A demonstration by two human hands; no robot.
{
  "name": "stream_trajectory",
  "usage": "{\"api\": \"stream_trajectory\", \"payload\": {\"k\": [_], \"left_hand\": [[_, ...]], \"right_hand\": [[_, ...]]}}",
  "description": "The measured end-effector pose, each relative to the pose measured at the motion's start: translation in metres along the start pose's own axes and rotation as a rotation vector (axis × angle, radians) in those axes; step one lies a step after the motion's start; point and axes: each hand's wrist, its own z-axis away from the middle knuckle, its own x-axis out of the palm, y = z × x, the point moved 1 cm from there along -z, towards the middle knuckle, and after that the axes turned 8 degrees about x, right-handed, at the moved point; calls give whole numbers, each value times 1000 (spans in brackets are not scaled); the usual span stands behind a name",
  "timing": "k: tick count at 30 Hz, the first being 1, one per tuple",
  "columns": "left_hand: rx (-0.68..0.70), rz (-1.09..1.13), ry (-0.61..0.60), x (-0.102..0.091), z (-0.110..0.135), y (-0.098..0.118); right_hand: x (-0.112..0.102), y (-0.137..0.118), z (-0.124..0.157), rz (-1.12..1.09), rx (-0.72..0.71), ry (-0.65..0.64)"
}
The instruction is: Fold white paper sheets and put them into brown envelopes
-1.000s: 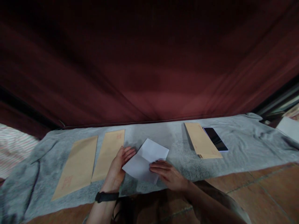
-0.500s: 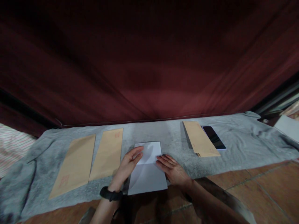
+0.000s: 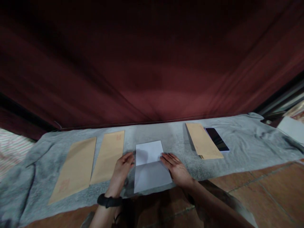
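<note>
Keeping the white sheet [image 3: 152, 175] laid out in front of me on the grey cloth [image 3: 175, 134], one crease running across it from side to side. Progress, as I judge it: crease made, sheet opened out along it, fold not closed; any further folding is left. Contents of the envelopes: cannot tell.

Grip: my right hand [image 3: 176, 169] lies with fingers extended over the sheet's right edge near the crease, not clenched. My left hand [image 3: 123, 165] is loosely curled just beside the left edge, nothing visible in it; contact uncertain.

Edges: the sheet's near side sits close to the cloth's front edge, tiled floor [image 3: 266, 186] beyond. Leftward is tight: a brown envelope [image 3: 108, 158] just beside my left hand, another [image 3: 73, 169] further out. Room lies ahead, toward the red curtain [image 3: 152, 101], and rightward, before the layered envelopes [image 3: 205, 142] and phone [image 3: 216, 139].
</note>
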Motion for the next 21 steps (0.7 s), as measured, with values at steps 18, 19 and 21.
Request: {"api": "stream_trajectory", "payload": {"k": [18, 19, 21], "left_hand": [[-64, 157, -105, -3, 7, 2], [-59, 167, -112, -3, 7, 2], [-44, 179, -115, -3, 8, 4]], "right_hand": [[-3, -1, 1, -65, 15, -50], [-3, -2, 1, -59, 16, -50], [-2, -3, 1, -46, 15, -50]]}}
